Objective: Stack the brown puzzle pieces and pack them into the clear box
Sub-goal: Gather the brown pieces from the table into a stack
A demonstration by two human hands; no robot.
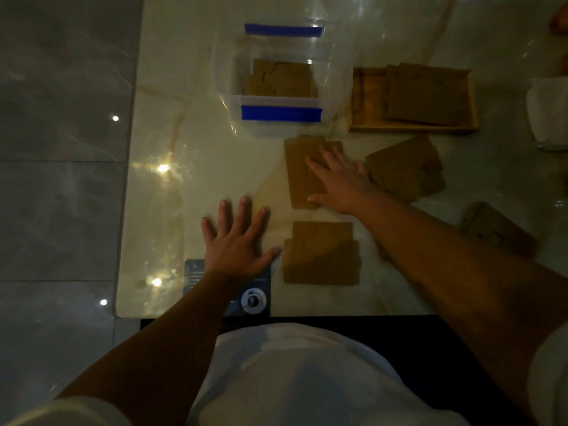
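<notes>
— Shiny pale marble table [196, 142], dim room, grey tile floor down the left side. Anything packed yet?

— Yes. Clear plastic box with two blue tape strips [281, 78], upper middle of the frame, already holding a few flat brown cardboard puzzle pieces [281, 79].

— And the rest?

— Spread about. One brown pile just below the box, in the middle [299, 176]. One pile lower down, near the table's front edge [321, 256]. One pile to the right of the middle [405, 169]. One more at the far right, partly hidden behind the forearm [495, 229]. Also a shallow wooden tray, upper right [362, 99], with more brown pieces lying inside [428, 93].

— Right hand?

— Right hand [341, 182] lying flat on the middle pile, fingers spread wide, pressing down. Not curled round anything. Nothing lifted.

— Left hand?

— Left hand [235, 238] flat on the bare table, lower middle, fingers spread too. Thumb tip just beside the front pile, maybe touching; hard to tell. Holding nothing. Small blue card with a round white dial [255, 298] partly under the wrist.

— So which step?

— Looks like stacking. Middle pile getting squared up or slid, not yet picked up.

— Next?

— Probably pushing the pieces together so the edges line up, then pinching the whole pile from both sides and lowering into the box on top of the others. Loose pieces could slip, so a snug hold needed.
</notes>
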